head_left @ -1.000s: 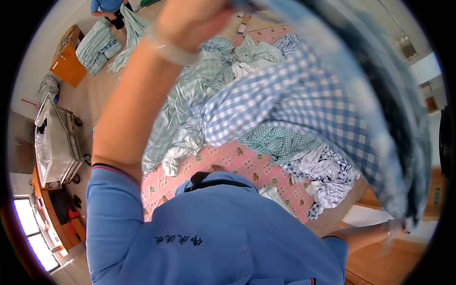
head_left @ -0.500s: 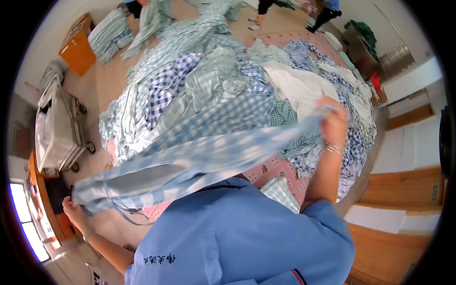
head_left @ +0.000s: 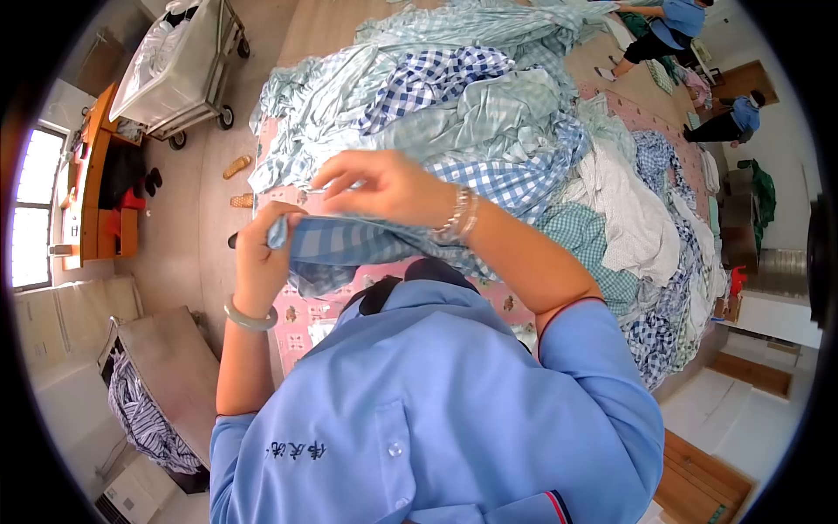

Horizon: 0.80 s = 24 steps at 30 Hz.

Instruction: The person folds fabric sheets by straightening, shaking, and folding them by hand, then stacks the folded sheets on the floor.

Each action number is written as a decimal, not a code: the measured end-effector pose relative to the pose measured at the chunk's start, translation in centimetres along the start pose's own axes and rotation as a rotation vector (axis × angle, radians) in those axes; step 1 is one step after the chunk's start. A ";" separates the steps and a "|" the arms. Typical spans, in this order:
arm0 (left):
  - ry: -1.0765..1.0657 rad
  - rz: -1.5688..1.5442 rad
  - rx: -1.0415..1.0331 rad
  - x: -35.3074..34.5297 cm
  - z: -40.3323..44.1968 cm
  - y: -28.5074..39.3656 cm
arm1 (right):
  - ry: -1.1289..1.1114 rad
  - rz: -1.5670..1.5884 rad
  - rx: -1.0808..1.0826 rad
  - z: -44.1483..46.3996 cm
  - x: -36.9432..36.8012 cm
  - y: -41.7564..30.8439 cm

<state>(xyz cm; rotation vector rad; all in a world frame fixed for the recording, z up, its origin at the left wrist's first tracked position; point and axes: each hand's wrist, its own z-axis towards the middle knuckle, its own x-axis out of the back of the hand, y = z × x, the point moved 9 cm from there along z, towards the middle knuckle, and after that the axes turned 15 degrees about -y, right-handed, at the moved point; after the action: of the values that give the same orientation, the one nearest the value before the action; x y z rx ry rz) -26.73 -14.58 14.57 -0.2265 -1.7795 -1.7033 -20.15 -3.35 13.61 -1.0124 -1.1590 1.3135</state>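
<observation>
My left hand (head_left: 266, 244), with a pale bangle at its wrist, is closed on the edge of a light-blue checked cloth (head_left: 336, 243). A small bunched bit of the cloth sticks out between thumb and fingers. The rest of it stretches right, in front of my chest and under my right forearm. Just above the cloth is my right hand (head_left: 384, 185), its fingers loosely bent and apart, with nothing seen in them. Beyond both hands lies a big heap of crumpled checked cloths (head_left: 489, 113) in green, blue and white.
The heap rests on a pink patterned sheet (head_left: 506, 301). A wheeled cart (head_left: 175, 74) stands at upper left, near slippers (head_left: 236, 166) on the floor. Left are a wooden desk (head_left: 100, 175) and a bin with striped cloth (head_left: 153, 410). Two people (head_left: 659, 35) are at the upper right.
My right hand has let go of the stretched cloth and come left, close to my left hand. My left hand has risen, still holding the cloth. The view has turned left.
</observation>
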 end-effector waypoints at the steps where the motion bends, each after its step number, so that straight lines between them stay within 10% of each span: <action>1: -0.001 -0.001 0.007 0.1 0.0 -0.1 | 0.121 -0.063 0.004 -1.4 2.1 0.2; 8: 0.193 0.275 -0.216 2.0 2.3 6.7 | -0.225 -0.290 -0.594 -14.8 3.3 16.4; 13: 0.158 0.296 -0.304 -0.1 6.2 10.9 | 0.500 -0.633 -0.324 -16.4 3.5 11.0; 24: 0.108 0.404 -0.509 -4.6 9.5 18.6 | 0.821 -0.766 -0.546 -25.6 8.0 15.0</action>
<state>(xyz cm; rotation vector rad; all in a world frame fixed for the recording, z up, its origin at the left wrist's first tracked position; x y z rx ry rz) -16.24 -1.64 28.03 -0.6517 -1.1010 -1.7896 1.79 7.32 -5.10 -1.1492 -1.0730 -0.0691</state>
